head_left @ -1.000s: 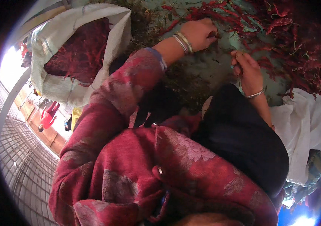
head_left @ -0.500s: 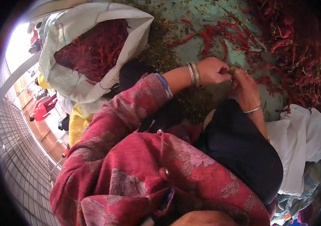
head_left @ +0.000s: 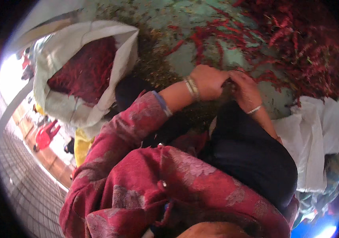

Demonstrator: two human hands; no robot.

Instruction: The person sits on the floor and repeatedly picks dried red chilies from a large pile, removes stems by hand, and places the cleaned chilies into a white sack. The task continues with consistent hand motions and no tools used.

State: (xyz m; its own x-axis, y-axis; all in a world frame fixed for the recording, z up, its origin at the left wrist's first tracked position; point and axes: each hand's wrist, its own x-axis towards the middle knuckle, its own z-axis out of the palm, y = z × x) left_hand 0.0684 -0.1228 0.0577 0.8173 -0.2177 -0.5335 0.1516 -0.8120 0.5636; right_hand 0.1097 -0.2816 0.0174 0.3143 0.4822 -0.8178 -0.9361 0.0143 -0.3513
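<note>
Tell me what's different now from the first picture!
The bare left hand moved down the picture to meet the bare right hand; what they hold is unclear. The open white woven sack of long red chillies stayed at left.

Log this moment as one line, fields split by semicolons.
left hand and right hand: fingertips meeting; between them: unclear; dried red chilies: heaped upper right; white woven sack: open at left, more chilies inside
</note>
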